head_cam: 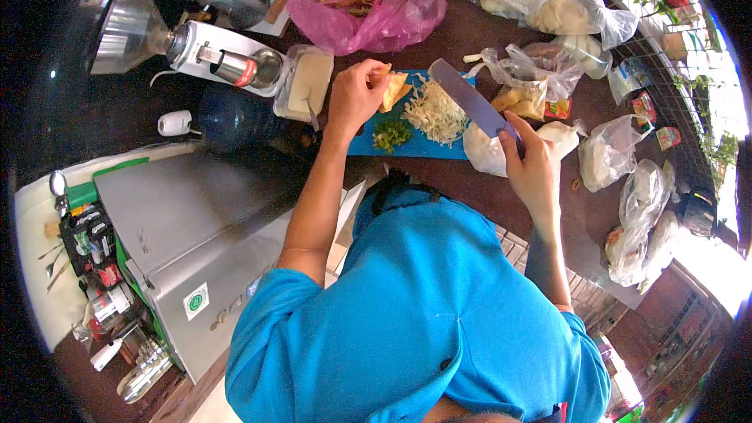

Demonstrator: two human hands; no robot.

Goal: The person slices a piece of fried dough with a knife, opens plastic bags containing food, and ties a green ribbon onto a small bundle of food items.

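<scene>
My left hand (358, 94) pinches a folded yellowish piece of food (393, 91) over the left side of a blue cutting board (423, 149). In my right hand (529, 155) is the handle of a broad-bladed knife (467, 100), its blade slanting up and left over the board's right part. A heap of shredded pale vegetable, perhaps cabbage (437, 114), lies on the board between the hands. Below the left hand sits a small pile of chopped greens (391, 136). A white plastic bag (484, 151) touches the board's right edge, partly behind the knife and right hand.
A clear container of pale contents (311, 79) with a utensil stands left of the board, beside a white appliance with a metal hopper (188, 59). A pink plastic bag (367, 17) lies beyond. Several filled plastic bags (605, 153) crowd the right side, near a wire grid (664, 17).
</scene>
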